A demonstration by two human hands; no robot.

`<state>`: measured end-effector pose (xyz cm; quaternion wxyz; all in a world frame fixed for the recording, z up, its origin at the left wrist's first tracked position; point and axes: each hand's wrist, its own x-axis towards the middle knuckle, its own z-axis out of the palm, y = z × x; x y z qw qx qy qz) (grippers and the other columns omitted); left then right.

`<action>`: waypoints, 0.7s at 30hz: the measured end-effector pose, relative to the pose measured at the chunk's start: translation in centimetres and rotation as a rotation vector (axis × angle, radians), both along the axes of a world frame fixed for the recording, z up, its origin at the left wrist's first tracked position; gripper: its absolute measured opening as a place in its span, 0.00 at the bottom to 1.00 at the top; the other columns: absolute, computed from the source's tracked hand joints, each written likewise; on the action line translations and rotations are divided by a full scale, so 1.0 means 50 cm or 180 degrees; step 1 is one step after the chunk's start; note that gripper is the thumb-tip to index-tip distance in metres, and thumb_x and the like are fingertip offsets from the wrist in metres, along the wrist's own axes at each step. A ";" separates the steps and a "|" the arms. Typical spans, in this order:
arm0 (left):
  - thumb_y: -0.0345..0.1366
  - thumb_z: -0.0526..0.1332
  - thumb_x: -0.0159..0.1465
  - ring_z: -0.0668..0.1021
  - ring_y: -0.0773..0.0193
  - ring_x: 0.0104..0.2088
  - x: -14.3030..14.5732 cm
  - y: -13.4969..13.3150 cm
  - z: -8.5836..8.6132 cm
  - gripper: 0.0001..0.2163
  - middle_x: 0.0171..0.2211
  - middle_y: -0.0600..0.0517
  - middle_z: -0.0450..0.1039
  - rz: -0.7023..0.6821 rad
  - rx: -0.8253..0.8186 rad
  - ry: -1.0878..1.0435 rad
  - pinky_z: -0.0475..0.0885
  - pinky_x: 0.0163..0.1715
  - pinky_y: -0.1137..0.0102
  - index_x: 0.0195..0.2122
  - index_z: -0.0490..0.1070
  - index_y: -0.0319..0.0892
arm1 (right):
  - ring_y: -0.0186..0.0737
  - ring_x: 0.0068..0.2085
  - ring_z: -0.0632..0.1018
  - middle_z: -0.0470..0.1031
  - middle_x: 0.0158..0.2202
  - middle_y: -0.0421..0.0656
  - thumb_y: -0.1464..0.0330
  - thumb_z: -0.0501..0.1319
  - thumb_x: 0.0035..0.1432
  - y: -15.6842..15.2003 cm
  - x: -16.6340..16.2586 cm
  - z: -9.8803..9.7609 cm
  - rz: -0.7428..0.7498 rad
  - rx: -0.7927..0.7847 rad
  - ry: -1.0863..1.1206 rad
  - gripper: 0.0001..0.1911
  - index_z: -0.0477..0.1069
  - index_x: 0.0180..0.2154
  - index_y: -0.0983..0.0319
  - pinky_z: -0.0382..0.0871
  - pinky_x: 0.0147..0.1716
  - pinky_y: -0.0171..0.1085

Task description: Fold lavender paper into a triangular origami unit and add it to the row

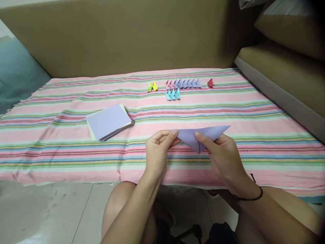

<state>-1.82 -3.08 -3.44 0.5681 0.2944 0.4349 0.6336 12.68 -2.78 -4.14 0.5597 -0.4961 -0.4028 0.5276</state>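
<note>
A lavender paper sheet (pixel 200 135), folded into a triangle, is held just above the striped cloth (pixel 228 112). My left hand (pixel 157 152) pinches its left corner between thumb and fingers. My right hand (pixel 222 159) grips the lower point of the triangle, thumb on top. The paper's right tip sticks out free past my right hand. A black cord circles my right wrist.
A stack of square papers (pixel 109 122), lavender on top, lies to the left. Small folded paper pieces sit in rows further back: yellow (pixel 152 86), lavender and pink (pixel 183 83), light blue (pixel 173 94), red (pixel 210 82). Tan cushions (pixel 284 67) rise at right; tiled floor and my knees below.
</note>
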 end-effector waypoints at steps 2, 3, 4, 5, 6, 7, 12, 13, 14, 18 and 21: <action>0.36 0.70 0.51 0.79 0.67 0.30 -0.002 0.001 -0.001 0.07 0.26 0.53 0.77 0.0017 0.0023 0.0007 0.76 0.36 0.71 0.27 0.76 0.39 | 0.41 0.32 0.76 0.76 0.27 0.40 0.60 0.69 0.46 0.001 0.002 -0.001 0.0016 0.0016 -0.0049 0.10 0.74 0.26 0.60 0.70 0.26 0.38; 0.36 0.69 0.51 0.79 0.67 0.30 -0.003 0.001 -0.001 0.07 0.26 0.53 0.77 0.0032 0.0035 0.0023 0.76 0.36 0.71 0.27 0.76 0.40 | 0.41 0.31 0.76 0.76 0.27 0.40 0.60 0.69 0.46 0.002 0.003 -0.001 0.0014 0.0017 -0.0052 0.10 0.74 0.26 0.60 0.70 0.26 0.38; 0.36 0.69 0.51 0.79 0.67 0.30 -0.004 0.001 -0.001 0.06 0.26 0.53 0.77 0.0040 0.0048 0.0038 0.76 0.36 0.72 0.27 0.77 0.40 | 0.41 0.31 0.76 0.76 0.27 0.40 0.60 0.69 0.45 0.002 0.003 -0.002 0.0006 0.0014 -0.0035 0.10 0.74 0.26 0.59 0.69 0.26 0.38; 0.36 0.69 0.51 0.79 0.67 0.30 -0.005 0.001 -0.001 0.06 0.26 0.53 0.77 0.0034 0.0061 0.0041 0.76 0.36 0.72 0.26 0.76 0.40 | 0.41 0.31 0.75 0.75 0.27 0.40 0.61 0.70 0.45 0.003 0.004 -0.001 -0.0003 0.0007 -0.0004 0.10 0.75 0.26 0.59 0.69 0.26 0.37; 0.36 0.69 0.51 0.79 0.68 0.30 -0.006 0.001 -0.001 0.06 0.27 0.53 0.77 0.0013 0.0076 0.0025 0.76 0.35 0.72 0.26 0.76 0.40 | 0.40 0.30 0.75 0.75 0.26 0.40 0.61 0.70 0.45 0.003 0.004 -0.001 -0.0008 -0.0001 0.0036 0.09 0.75 0.26 0.60 0.69 0.25 0.37; 0.36 0.69 0.52 0.79 0.68 0.30 -0.007 0.001 -0.001 0.06 0.27 0.53 0.77 -0.0025 0.0087 -0.0003 0.76 0.35 0.73 0.27 0.76 0.40 | 0.39 0.30 0.75 0.75 0.26 0.39 0.62 0.70 0.45 0.004 0.004 -0.001 -0.0005 -0.0002 0.0080 0.09 0.75 0.26 0.60 0.69 0.25 0.37; 0.37 0.67 0.54 0.79 0.66 0.30 -0.011 0.002 0.002 0.07 0.26 0.53 0.76 -0.0147 0.0124 -0.0002 0.76 0.36 0.71 0.25 0.75 0.39 | 0.36 0.28 0.72 0.74 0.25 0.39 0.63 0.70 0.45 0.006 0.006 0.001 0.0064 -0.0055 0.0149 0.08 0.75 0.25 0.60 0.67 0.24 0.35; 0.37 0.67 0.54 0.80 0.66 0.30 -0.012 0.003 0.003 0.07 0.26 0.53 0.76 -0.0143 0.0130 0.0003 0.76 0.36 0.70 0.25 0.75 0.39 | 0.37 0.28 0.72 0.74 0.25 0.39 0.63 0.70 0.45 0.006 0.007 0.001 0.0072 -0.0086 0.0151 0.08 0.75 0.25 0.60 0.68 0.25 0.35; 0.38 0.67 0.54 0.80 0.65 0.30 -0.014 0.003 0.005 0.07 0.26 0.52 0.77 -0.0153 0.0125 -0.0010 0.76 0.36 0.70 0.25 0.75 0.39 | 0.37 0.28 0.73 0.74 0.25 0.39 0.63 0.70 0.45 0.007 0.007 0.002 0.0070 -0.0107 0.0164 0.08 0.76 0.26 0.60 0.68 0.25 0.36; 0.47 0.62 0.57 0.80 0.63 0.31 -0.022 0.007 0.010 0.16 0.29 0.48 0.78 -0.0269 0.0126 -0.0076 0.76 0.36 0.70 0.33 0.77 0.38 | 0.38 0.31 0.74 0.75 0.28 0.39 0.63 0.70 0.45 0.010 0.010 0.006 0.0029 -0.0043 0.0263 0.08 0.76 0.26 0.60 0.68 0.29 0.36; 0.43 0.66 0.55 0.79 0.64 0.33 -0.021 0.005 0.010 0.13 0.30 0.50 0.77 -0.0478 0.0177 0.0203 0.75 0.35 0.71 0.35 0.76 0.39 | 0.37 0.30 0.73 0.75 0.26 0.39 0.63 0.70 0.45 0.011 0.009 0.009 0.0032 -0.0032 0.0292 0.08 0.76 0.25 0.60 0.68 0.29 0.36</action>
